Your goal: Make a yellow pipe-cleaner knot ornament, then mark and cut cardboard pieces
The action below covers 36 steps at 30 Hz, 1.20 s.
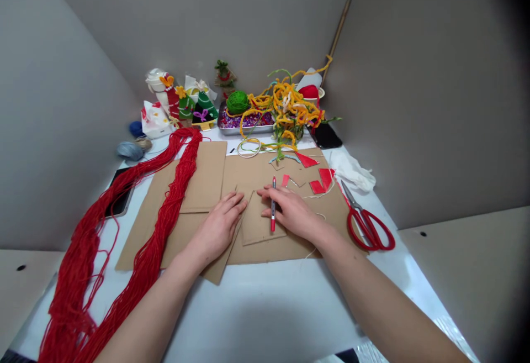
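Observation:
My left hand [219, 225] lies with its fingers stretched out over a narrow piece of cardboard [217, 272], whose lower end slants past the big sheet's front edge. Just right of it, my right hand [293, 211] holds a red marker [273, 211] upright between its fingers. The fingertips of that hand rest at a smaller cut cardboard piece [254, 229], partly hidden by the hand. Both pieces lie on a large cardboard sheet [252, 255]. Another cardboard rectangle [203, 180] is beyond my left hand.
A long red yarn skein [155, 247] runs down the left, across a phone [120, 197]. Red-handled scissors [368, 227] lie right, near red scraps [323, 182] and a white tissue [354, 169]. Behind are tangled yellow yarn [290, 103], a bead tray [252, 130] and small decorations [202, 106].

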Available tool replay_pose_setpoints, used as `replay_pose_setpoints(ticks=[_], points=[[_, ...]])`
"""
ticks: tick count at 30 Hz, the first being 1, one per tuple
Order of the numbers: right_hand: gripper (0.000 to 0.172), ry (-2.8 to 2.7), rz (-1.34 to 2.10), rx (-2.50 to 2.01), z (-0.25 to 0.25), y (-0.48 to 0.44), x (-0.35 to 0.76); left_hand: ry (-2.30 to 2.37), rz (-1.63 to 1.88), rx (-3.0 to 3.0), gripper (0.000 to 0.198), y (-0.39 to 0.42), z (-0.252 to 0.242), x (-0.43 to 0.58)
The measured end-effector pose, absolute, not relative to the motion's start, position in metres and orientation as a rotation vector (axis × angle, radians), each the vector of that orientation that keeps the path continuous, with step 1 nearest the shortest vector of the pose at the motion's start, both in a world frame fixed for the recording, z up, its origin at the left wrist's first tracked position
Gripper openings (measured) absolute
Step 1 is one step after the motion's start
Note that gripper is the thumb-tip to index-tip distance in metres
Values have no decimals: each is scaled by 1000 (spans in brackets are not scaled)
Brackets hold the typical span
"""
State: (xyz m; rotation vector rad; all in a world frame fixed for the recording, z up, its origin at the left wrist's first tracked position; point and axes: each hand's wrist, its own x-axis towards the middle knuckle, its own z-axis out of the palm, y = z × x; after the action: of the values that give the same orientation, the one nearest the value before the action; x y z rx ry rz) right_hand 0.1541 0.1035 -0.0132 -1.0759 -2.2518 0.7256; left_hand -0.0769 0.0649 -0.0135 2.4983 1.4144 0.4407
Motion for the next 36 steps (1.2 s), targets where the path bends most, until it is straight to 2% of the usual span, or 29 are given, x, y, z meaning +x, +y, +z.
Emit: replay_pose_setpoints(ticks=[22,36], points=[[42,-2237,751,-1097,-11,103,154,1356,404,2555,33,67,-8,-76],[41,-2244,735,-1105,-10,103,154,1344,427,2555,33,68,-7,-75]])
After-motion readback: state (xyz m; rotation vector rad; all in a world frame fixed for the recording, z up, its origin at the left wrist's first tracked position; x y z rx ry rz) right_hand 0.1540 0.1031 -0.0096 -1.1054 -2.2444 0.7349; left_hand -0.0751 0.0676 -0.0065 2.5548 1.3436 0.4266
